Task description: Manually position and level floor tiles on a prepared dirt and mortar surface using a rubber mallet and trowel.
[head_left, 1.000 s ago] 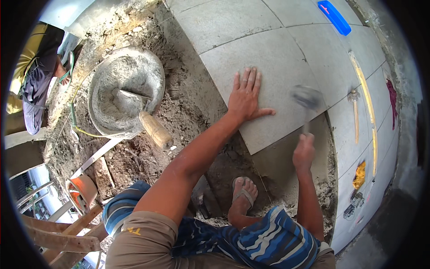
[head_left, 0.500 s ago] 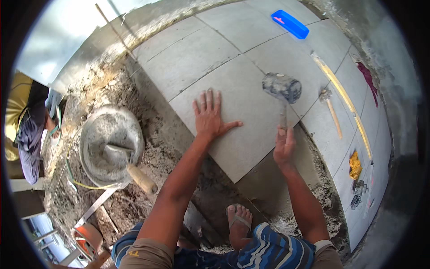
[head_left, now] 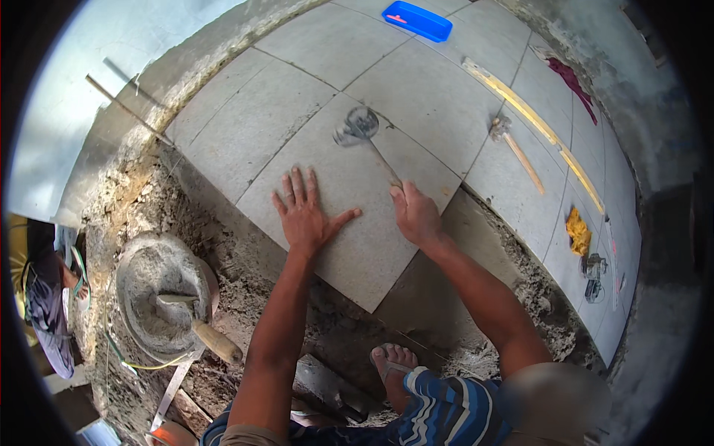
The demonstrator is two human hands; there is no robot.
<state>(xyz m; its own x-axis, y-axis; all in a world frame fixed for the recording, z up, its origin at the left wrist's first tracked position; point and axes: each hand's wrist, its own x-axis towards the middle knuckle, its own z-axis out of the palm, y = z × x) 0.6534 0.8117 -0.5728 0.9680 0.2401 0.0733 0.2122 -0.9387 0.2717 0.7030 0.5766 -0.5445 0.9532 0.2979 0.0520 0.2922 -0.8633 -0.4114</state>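
Note:
My left hand (head_left: 306, 222) lies flat on a large grey floor tile (head_left: 364, 245), fingers spread and thumb stretched out to the right. In my right hand (head_left: 418, 215) is the handle of a mallet (head_left: 359, 125). Its dark, worn head, smeared by motion, is over the far part of the same tile, beyond my left fingertips. Whether the head touches the tile I cannot tell. The tile's near corner points toward my sandalled foot (head_left: 393, 360), and wet grey mortar (head_left: 454, 275) lies bare along its right edge.
To the left, a round mortar pan (head_left: 134, 275) holds a trowel (head_left: 212, 338). On the right-hand tiles lie a long yellow straightedge (head_left: 520, 104), a wooden-handled tool (head_left: 524, 163), a yellow cloth (head_left: 578, 230) and a dark red cloth (head_left: 573, 85). A blue tray (head_left: 428, 26) sits far off. Another person (head_left: 48, 297) is at the left edge.
The mallet has swung left and farther away across the tile, my right hand moving with it. My left hand stays spread on the tile. The whole view has shifted.

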